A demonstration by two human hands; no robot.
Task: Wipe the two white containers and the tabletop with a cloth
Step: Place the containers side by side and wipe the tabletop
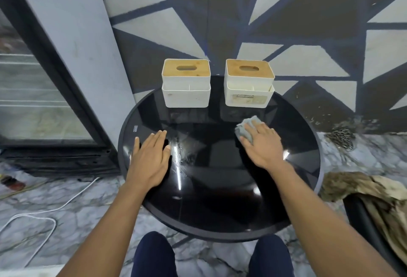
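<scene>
Pressing the cloth (245,130) onto the counter (215,199) under my right hand (263,147), fingers straight; my left hand (152,158) lies flat, empty. Left container (186,92) and right container (248,92) stand at the far edge.

This looks like a café or small eatery rather than a home. A tall glass-door display fridge (37,100) with wire shelves stands at the left, against a wall (286,23) painted with a bold mural of pale and dark triangles. The floor (77,206) is polished marble. A small round black glass table (220,177) carries a left tissue box (186,92) and a matching right tissue box (248,94), both white with slotted wooden lids.
</scene>
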